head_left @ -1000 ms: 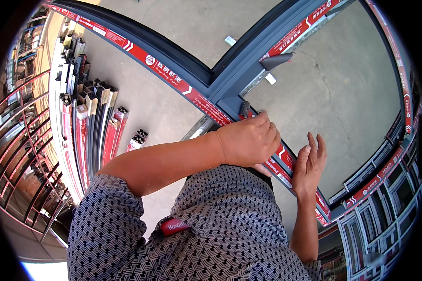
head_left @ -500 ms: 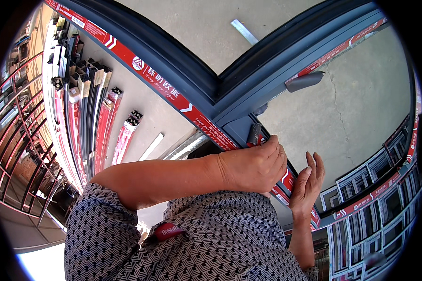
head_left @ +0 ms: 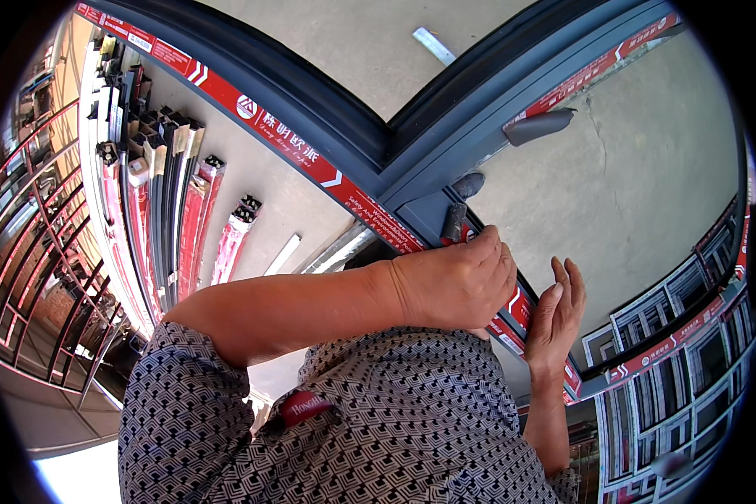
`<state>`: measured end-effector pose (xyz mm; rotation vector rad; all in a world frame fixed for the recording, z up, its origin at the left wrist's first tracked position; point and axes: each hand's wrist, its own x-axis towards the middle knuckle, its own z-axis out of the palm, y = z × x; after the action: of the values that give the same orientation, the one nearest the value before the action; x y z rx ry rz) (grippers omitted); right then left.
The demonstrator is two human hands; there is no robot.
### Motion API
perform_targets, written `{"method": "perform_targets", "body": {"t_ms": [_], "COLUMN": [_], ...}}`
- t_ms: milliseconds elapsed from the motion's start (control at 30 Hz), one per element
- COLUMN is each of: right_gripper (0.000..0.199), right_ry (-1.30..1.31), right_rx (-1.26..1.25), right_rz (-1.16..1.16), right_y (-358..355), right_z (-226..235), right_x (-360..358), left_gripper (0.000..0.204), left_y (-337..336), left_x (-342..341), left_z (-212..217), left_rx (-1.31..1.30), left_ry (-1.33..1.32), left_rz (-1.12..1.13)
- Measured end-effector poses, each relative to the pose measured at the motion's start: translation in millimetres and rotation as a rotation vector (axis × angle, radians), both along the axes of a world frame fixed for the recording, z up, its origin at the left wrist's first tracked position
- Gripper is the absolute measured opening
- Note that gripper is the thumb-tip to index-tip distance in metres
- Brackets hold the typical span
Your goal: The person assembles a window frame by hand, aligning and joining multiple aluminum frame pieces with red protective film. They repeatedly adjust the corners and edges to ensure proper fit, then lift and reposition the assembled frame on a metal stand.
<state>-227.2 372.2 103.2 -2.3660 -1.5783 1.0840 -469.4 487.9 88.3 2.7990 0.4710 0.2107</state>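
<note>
A dark grey metal window frame (head_left: 357,151) with red printed protective film (head_left: 290,147) stretches in front of me. At its lower bar, my left hand (head_left: 458,281) is closed, with fingers curled and thumb side against the red film. What it pinches, if anything, is hidden behind the fingers. Just beyond its knuckles a small dark grey cylindrical piece (head_left: 454,223) sits on the bar. My right hand (head_left: 556,323) is at the bar's right edge, palm turned toward the left hand, fingers stretched out and thumb apart, holding nothing.
Long profiles (head_left: 164,185), some wrapped in red film, stand bundled at the left beside a curved red metal railing (head_left: 38,252). A pale strip (head_left: 434,46) lies on the concrete floor (head_left: 638,151). Stacked window frames (head_left: 689,403) fill the lower right. A dark grey flap-like piece (head_left: 538,126) juts from the frame.
The view has shifted slightly. Both hands stay at nearly the same spots on the bar; my right hand sits a little higher and farther right in the picture.
</note>
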Motion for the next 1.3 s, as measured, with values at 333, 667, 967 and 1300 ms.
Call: {"method": "perform_targets", "body": {"t_ms": [333, 667, 967, 1300], "right_gripper": [0.072, 0.07, 0.076, 0.073], "right_ry": [-0.152, -0.111, -0.12, -0.444], "right_rx": [0.166, 0.084, 0.291, 0.164], "right_rz": [-0.105, 0.018, -0.144, -0.443], "right_y": [29.4, 14.4, 11.6, -145.1], "right_z": [18.7, -11.4, 13.3, 1.8], "right_x": [28.2, -23.9, 38.2, 154.2], "left_gripper": [0.089, 0.094, 0.099, 0.098], "left_y": [12.1, 15.8, 18.0, 20.6], "left_x": [0.7, -3.5, -9.2, -2.1], "left_z": [3.1, 2.3, 5.1, 5.9], "left_rx": [-0.021, 0.003, 0.007, 0.009], "left_ry": [0.002, -0.022, 0.062, 0.101], "left_rz": [-0.031, -0.027, -0.055, -0.096]}}
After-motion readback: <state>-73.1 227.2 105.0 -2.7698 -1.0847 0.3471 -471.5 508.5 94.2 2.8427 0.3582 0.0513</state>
